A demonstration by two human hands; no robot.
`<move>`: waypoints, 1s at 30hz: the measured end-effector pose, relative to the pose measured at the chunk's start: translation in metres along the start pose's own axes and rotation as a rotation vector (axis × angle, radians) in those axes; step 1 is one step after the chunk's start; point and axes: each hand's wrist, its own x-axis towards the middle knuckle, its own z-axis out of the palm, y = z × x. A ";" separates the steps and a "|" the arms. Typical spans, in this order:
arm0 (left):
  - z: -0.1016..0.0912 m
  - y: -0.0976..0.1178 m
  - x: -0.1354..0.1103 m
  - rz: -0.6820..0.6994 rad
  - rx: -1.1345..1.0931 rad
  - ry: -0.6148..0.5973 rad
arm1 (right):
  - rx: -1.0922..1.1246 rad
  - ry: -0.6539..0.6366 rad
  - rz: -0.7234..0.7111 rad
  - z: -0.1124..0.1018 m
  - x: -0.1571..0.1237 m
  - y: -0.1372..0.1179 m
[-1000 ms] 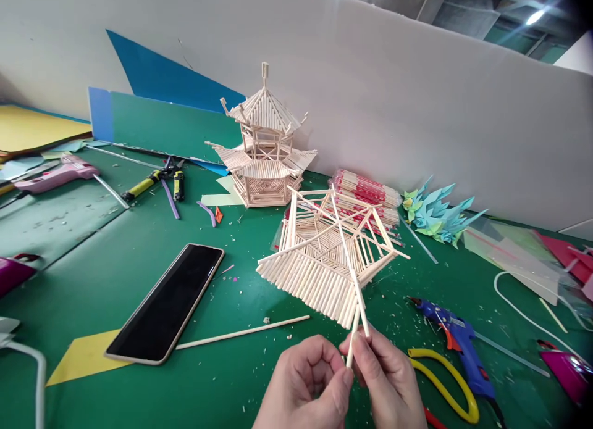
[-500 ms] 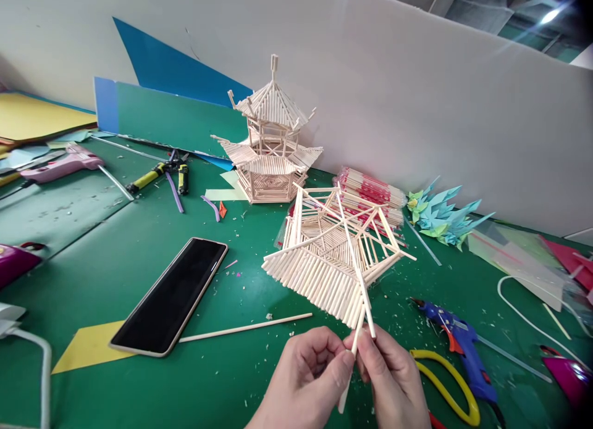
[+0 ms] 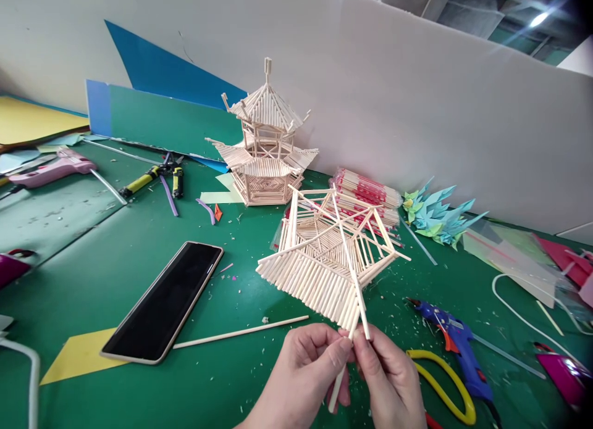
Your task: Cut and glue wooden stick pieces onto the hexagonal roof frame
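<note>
A partly covered wooden-stick roof frame [image 3: 310, 287] sits in front of me, its near left side laid with a row of close-set sticks. At its near corner, my left hand [image 3: 301, 370] pinches a thin wooden stick [image 3: 337, 389] between thumb and forefinger. The stick's lower end slants down past the fingers. My right hand [image 3: 389, 373] is closed at the same corner, its thumb and fingertips against the stick's upper part. Whether the stick touches the roof edge is hard to tell. Behind stands a two-tiered stick pagoda [image 3: 266, 160].
A phone [image 3: 164, 302] and a loose stick [image 3: 241, 332] lie left. To the right are a blue glue gun [image 3: 456, 339] and yellow-handled tool [image 3: 445, 389]. Bundled sticks [image 3: 365, 191] and folded paper [image 3: 438, 213] stand behind. Pliers [image 3: 157, 179] and a pink glue gun [image 3: 60, 168] lie far left.
The view has shifted slightly, so most things sit a little further left. Both hands keep their pinch at the roof corner, and the held stick's lower end has swung slightly left.
</note>
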 end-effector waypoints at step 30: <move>0.006 0.000 0.007 -0.009 -0.255 0.003 | -0.013 0.094 0.017 -0.004 0.001 0.009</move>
